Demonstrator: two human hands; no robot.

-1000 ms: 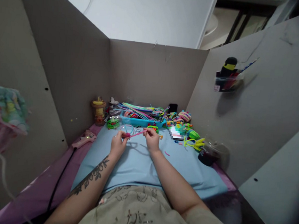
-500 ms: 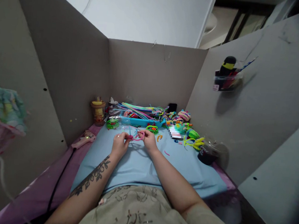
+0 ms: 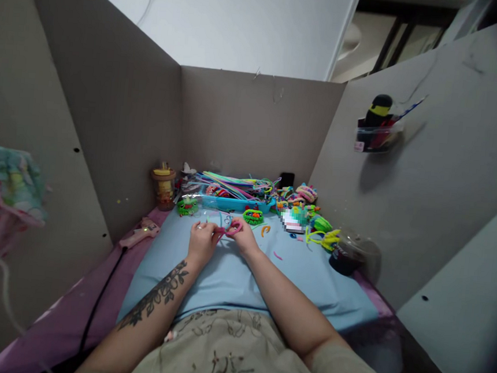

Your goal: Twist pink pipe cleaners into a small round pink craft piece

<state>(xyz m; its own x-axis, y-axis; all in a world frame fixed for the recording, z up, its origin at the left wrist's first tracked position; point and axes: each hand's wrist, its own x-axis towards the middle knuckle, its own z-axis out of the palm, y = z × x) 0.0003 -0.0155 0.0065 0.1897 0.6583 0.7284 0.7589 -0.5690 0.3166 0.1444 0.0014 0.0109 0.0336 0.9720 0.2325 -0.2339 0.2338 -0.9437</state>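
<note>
Both my hands meet above the blue cloth (image 3: 240,278), just in front of a blue tray (image 3: 236,204). Between them is a pink pipe cleaner (image 3: 233,228) bent into a loop. My left hand (image 3: 202,240) pinches its left end with closed fingers. My right hand (image 3: 243,236) closes on the looped part from the right. Beyond the fingers lies a green fuzzy piece (image 3: 253,216) with orange and red bits. An orange curved scrap (image 3: 265,231) and a pink scrap (image 3: 278,256) rest on the cloth to the right.
The tray is heaped with many-coloured pipe cleaners (image 3: 235,184). A pink glue gun (image 3: 143,232) with a black cord lies at left, near a brown cup (image 3: 162,187). Fuzzy pieces (image 3: 323,224) and a black tub (image 3: 345,256) stand at right. Grey panels (image 3: 258,118) enclose the table.
My hands have drawn closer together. The pink loop between them looks smaller and more covered by my fingers. Things on the table have stayed in place.
</note>
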